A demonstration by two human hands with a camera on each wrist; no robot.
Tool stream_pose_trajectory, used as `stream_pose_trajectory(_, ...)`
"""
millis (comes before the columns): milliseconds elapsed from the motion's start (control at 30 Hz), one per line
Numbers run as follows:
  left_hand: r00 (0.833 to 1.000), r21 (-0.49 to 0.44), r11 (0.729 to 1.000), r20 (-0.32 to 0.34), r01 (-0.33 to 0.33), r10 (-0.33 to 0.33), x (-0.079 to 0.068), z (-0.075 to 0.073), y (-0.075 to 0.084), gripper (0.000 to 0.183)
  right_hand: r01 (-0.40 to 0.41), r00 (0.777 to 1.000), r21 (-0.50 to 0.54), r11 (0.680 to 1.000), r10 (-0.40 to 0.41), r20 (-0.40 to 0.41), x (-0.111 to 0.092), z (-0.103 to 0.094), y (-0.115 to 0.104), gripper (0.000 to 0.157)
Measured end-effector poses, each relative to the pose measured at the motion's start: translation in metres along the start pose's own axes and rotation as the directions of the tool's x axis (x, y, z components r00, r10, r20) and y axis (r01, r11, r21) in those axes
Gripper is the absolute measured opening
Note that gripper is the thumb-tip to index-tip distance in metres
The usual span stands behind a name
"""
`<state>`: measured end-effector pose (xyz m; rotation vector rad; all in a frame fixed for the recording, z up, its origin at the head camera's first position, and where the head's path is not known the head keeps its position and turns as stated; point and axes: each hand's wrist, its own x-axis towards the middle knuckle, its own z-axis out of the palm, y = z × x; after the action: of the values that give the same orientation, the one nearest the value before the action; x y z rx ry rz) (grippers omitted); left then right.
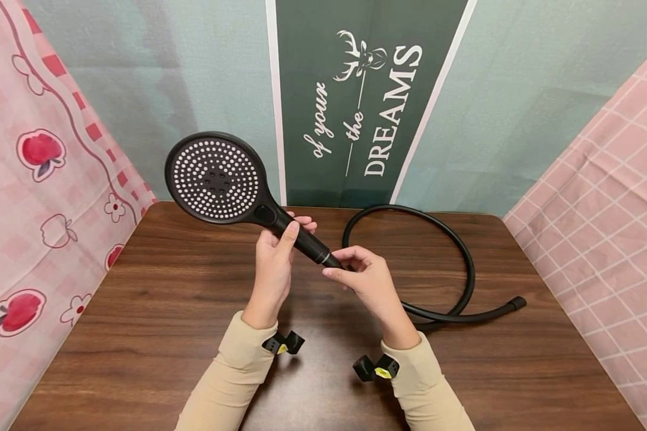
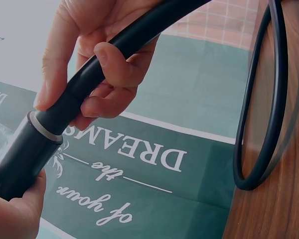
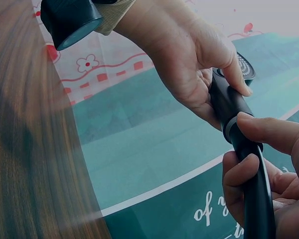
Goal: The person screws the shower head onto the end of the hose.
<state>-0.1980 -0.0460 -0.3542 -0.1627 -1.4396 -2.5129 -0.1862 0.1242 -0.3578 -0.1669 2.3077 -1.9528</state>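
A black shower head [image 1: 215,178] with pale nozzles is held up over the table, its round face toward the head camera. My left hand [image 1: 274,257] grips its handle [image 1: 308,244], thumb along the top. At the handle's lower end, my right hand [image 1: 366,276] pinches the end fitting of a black shower hose [image 2: 139,30] between thumb and fingers. In the left wrist view the fitting meets the handle at a pale ring [image 2: 45,127], nearly in line with it. The right wrist view shows the right hand's fingers [image 3: 239,172] curled about the hose just below the joint.
The hose loops across the brown wooden table [image 1: 194,359] on the right, its free end [image 1: 517,303] pointing right. Behind hangs a green and teal cloth [image 1: 323,179] with lettering. Pink patterned cloths stand at the left [image 1: 59,179] and right [image 1: 614,197].
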Motion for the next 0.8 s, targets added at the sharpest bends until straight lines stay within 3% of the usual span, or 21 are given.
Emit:
stream_pose_trajectory(267, 1.000, -0.016, 1.000, -0.001, 0.000, 0.000, -0.0017, -0.0006, 0.0017, 0.021, 0.043, 0.999, 0.042, 0.998, -0.043, 0.020, -0.0007, 0.0005, 0.0007, 0.044)
stream_pose_trajectory(667, 1.000, -0.013, 1.000, -0.004, 0.004, -0.004, -0.0008, -0.0004, 0.0007, 0.017, 0.036, 0.999, -0.008, 0.999, -0.036, -0.009, -0.0001, 0.0002, 0.0001, 0.036)
stream_pose_trajectory(800, 1.000, -0.013, 1.000, -0.005, 0.005, -0.005, -0.0006, 0.0003, 0.0011, 0.022, 0.012, 1.000, -0.014, 1.000, -0.012, -0.019, 0.0002, 0.0000, 0.0003, 0.035)
